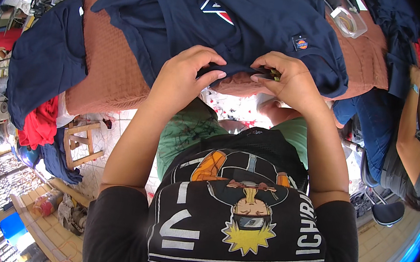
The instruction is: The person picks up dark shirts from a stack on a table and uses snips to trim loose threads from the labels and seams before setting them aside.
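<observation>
The navy shirt [271,26] lies on the brown table cover [105,59], and its near edge seems to be getting worked on. The left hand [191,72] has finger and thumb a little apart; I can't tell if they pinch cloth. The right hand [289,78] holds a small dark thing [267,74], so the next move likely needs careful fingers.

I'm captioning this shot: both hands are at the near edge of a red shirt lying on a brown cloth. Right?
Not quite: the shirt is navy, not red, as the head view shows. The left hand and right hand are at its near edge, and it lies on a brown cloth.
</observation>
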The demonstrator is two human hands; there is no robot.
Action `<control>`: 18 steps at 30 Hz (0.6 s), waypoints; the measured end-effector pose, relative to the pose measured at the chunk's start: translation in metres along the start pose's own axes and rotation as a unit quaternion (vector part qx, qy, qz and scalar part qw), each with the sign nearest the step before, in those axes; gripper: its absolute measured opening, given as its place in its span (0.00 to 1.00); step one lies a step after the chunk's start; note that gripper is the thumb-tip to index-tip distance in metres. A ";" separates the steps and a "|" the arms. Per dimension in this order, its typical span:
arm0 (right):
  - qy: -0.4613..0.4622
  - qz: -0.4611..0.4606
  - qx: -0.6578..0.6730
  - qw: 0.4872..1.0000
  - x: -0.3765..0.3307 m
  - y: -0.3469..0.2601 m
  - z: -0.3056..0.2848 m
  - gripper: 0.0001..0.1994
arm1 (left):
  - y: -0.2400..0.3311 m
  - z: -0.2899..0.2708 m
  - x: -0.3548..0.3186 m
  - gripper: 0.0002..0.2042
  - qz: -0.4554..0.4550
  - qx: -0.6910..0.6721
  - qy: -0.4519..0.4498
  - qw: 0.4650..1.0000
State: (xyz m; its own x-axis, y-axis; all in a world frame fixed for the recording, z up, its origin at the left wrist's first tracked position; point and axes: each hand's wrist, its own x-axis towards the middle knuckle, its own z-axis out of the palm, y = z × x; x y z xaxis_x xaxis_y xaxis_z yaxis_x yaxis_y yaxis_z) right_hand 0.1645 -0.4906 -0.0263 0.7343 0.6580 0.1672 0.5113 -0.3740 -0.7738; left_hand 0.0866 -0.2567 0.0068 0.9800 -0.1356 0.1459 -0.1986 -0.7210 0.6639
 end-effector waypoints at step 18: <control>-0.267 0.108 -0.325 0.901 -0.041 -0.017 -0.040 0.13 | 0.044 0.008 0.005 0.13 0.123 -0.157 -0.089 0.976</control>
State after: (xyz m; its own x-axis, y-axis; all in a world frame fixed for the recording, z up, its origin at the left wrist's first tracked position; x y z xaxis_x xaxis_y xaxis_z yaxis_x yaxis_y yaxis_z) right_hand 0.1431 -0.5375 0.0047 0.6170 0.6795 -0.3969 0.6627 -0.7207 -0.2037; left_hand 0.0825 -0.2944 0.0306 0.8833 -0.4144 0.2192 -0.3965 -0.4113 0.8207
